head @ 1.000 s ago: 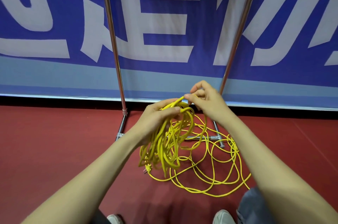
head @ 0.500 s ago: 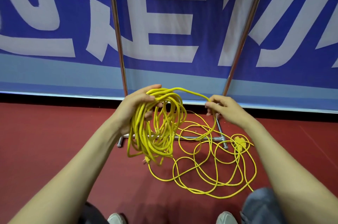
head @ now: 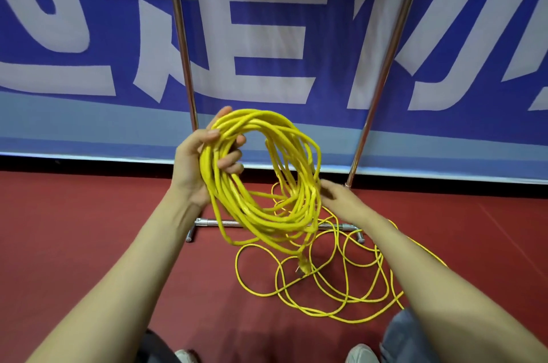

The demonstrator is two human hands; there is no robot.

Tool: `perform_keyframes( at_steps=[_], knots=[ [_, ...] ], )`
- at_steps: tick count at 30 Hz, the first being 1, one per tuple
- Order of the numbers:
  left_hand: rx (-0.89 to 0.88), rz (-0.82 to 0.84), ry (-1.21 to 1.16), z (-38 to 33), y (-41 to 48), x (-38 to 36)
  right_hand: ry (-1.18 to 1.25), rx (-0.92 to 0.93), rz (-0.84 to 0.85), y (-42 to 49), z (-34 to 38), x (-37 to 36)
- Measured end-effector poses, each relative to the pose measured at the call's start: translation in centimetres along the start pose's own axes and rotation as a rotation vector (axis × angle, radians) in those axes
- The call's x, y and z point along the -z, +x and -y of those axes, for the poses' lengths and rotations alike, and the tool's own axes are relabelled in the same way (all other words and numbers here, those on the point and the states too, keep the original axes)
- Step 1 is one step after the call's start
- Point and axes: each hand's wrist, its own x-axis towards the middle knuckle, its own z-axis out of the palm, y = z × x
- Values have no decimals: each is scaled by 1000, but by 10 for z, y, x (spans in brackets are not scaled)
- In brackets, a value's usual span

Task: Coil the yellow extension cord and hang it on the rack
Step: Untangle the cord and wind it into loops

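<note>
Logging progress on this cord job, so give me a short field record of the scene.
coil: yellow loops held up by left hand, fingers curled round them
right hand: at coil's lower right edge; grip unclear, blurred
loose cord: several loops lying on red floor
plug: dangles below coil
rack: two uprights behind; top out of view

One yellow extension cord [head: 261,119], one plug [head: 303,267] showing. Two bare hands: left hand [head: 192,167], right hand [head: 341,199]. One rack [head: 219,223], with two upright poles: left pole [head: 181,36], right pole [head: 391,45]. One blue-and-white banner [head: 267,21]. Two shoes at the bottom edge of the red floor [head: 89,229]: left shoe [head: 185,356], right shoe [head: 360,353].
</note>
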Motion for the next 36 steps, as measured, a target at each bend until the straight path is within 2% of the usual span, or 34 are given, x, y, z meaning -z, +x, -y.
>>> perform_keyframes(
  at_steps=[9,14,16,18,23,25,29,31,36],
  knots=[
    [-140,127,-188,-1,13,2,51,-75,103,-6,-16,-15],
    [-236,123,-329,1,17,2,66,-133,108,-10,-14,-18],
    [-287,54,-352,4,20,0,99,-163,63,-10,-8,-18],
    [-349,-38,-335,6,21,-2,13,-152,71,-11,5,-16],
    [-454,-318,-263,12,28,-6,-729,1,263,-26,58,-20],
    [-451,-412,-186,15,30,-5,-857,96,300,-35,81,-28],
    [-409,-564,-10,29,32,-4,-954,332,290,-42,109,-42],
    [-389,-608,9,35,33,-5,-921,415,238,-42,117,-40],
    [-362,-611,-15,37,34,1,-779,369,13,-37,114,-29]
  ],
)
